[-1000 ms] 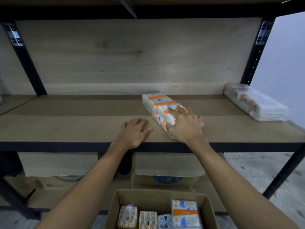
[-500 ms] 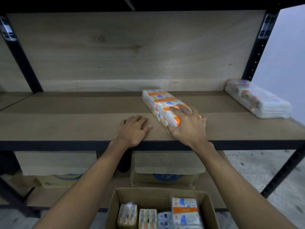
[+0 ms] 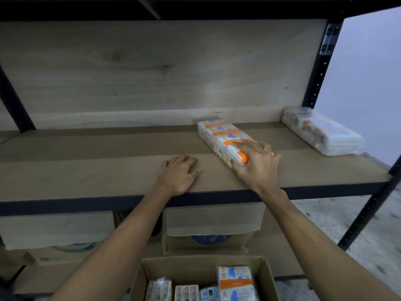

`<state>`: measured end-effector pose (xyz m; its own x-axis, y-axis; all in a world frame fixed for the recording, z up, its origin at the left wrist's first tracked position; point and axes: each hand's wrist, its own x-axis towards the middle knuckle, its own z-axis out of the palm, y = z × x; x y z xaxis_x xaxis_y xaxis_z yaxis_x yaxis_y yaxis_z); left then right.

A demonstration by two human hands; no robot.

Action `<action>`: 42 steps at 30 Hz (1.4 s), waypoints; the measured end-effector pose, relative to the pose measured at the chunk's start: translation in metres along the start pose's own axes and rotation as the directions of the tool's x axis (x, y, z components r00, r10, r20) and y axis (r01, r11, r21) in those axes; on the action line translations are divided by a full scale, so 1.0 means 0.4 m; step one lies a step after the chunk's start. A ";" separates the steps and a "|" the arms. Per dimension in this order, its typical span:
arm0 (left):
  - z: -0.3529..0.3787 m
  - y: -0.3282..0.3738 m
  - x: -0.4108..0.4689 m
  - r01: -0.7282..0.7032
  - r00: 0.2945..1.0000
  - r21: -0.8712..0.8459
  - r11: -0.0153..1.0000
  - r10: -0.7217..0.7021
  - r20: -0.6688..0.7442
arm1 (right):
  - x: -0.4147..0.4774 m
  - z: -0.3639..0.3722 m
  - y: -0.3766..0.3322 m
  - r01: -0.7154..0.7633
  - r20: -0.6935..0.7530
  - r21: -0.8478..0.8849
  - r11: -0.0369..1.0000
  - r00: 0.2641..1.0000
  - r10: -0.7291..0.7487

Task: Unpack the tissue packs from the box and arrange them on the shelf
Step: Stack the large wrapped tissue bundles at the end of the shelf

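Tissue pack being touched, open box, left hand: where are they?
tissue pack (image 3: 219,135), head view, orange-striped top.
open box (image 3: 195,268), head view, inner back wall.
left hand (image 3: 178,172), head view, back of hand.

The light is dim, cool and bluish throughout, and the brightest patch is the pale wall (image 3: 368,72) at 2 o'clock. The back panel (image 3: 152,72) glows softly mid-frame and sinks to black at 12 o'clock. Heavy shadow lies beneath the shelf (image 3: 86,170). The middle tissue pack (image 3: 219,131) looks fairly crisp, while the far tissue pack (image 3: 323,132) at 3 o'clock is smeared. Wide-angle bowing tilts the uprights (image 3: 319,68) at 3 and 9 o'clock.
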<state>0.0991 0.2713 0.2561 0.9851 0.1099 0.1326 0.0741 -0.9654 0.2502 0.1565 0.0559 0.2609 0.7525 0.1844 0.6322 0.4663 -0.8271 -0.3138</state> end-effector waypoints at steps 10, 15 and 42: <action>0.039 0.168 0.084 -0.110 0.992 -0.043 0.993 0.112 0.052 | 0.044 -0.106 0.138 -0.041 -0.145 0.017 0.999 0.988 0.043; 0.048 0.257 0.127 -0.133 0.987 -0.067 0.989 0.138 0.081 | 0.091 -0.170 0.236 -0.058 -0.183 -0.024 0.998 0.982 0.053; 0.154 0.388 0.244 -0.180 0.983 -0.041 0.983 0.181 0.016 | 0.286 -0.226 0.613 -0.195 -0.106 -0.155 0.968 0.978 0.180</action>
<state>0.2163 0.1176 0.2489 0.9846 -0.0700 0.1604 -0.1108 -0.9587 0.2618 0.3149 -0.1739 0.3205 0.7709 -0.0247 0.6365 0.2325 -0.9194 -0.3173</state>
